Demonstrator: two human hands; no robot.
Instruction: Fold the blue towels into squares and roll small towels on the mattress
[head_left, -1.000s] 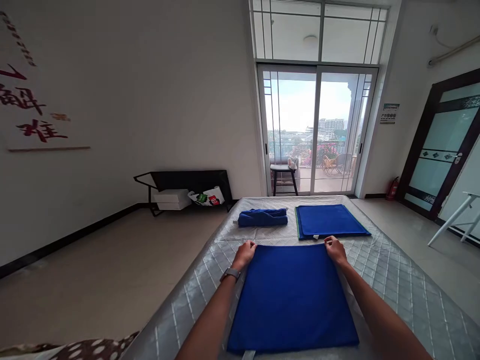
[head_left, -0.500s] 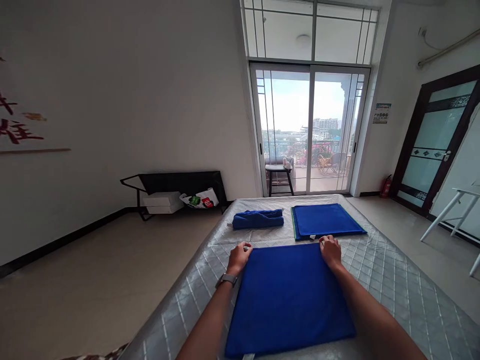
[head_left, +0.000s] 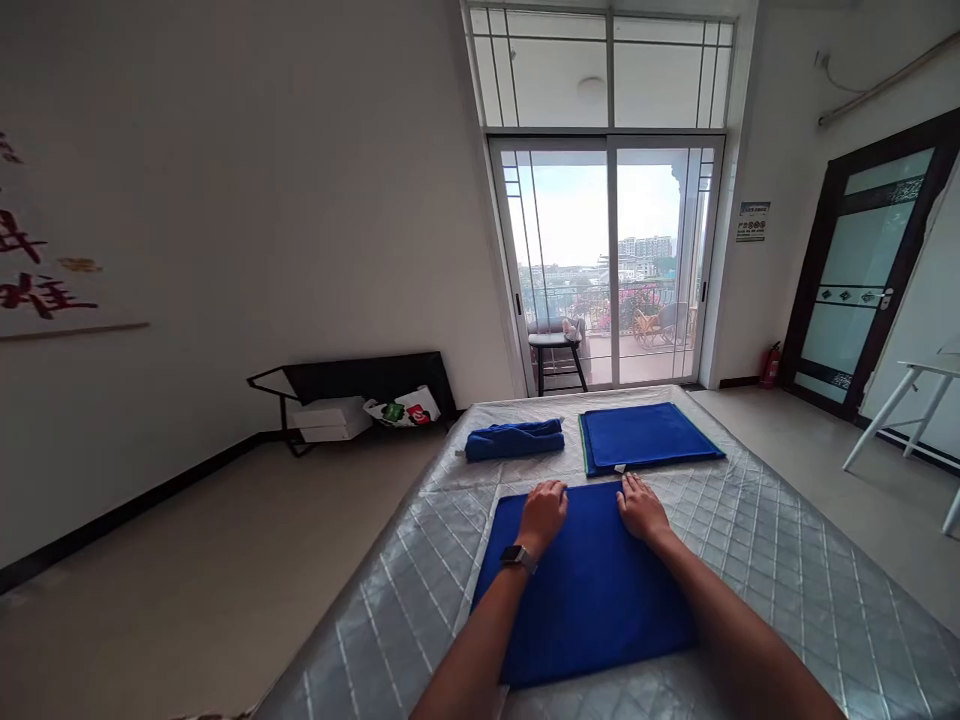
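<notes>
A flat, folded blue cloth point(head_left: 600, 610) lies on the silver quilted mattress point(head_left: 757, 545) in front of me. My left hand point(head_left: 545, 512) rests on it near the middle of its far edge, fingers laid out over the fabric. Close to the far right corner, my right hand point(head_left: 642, 505) lies on the same cloth with its fingers stretched forward. Neither hand grips anything. Beyond my right hand is a stack of folded blue cloth point(head_left: 649, 435) with a green edge and a small white tag. A rolled blue cloth point(head_left: 514, 440) sits beyond my left hand.
By the left wall stands a low black frame point(head_left: 360, 380) with white boxes point(head_left: 330, 418) and a printed bag point(head_left: 405, 408). A dark stool point(head_left: 555, 345) shows at the sliding glass door point(head_left: 611, 270). White furniture legs point(head_left: 885, 420) and a fire extinguisher point(head_left: 770, 366) are on the right.
My left hand has left the cloth's far left corner and moved right onto its surface. The right hand has shifted slightly left, its fingers now flatter. The view has turned a little.
</notes>
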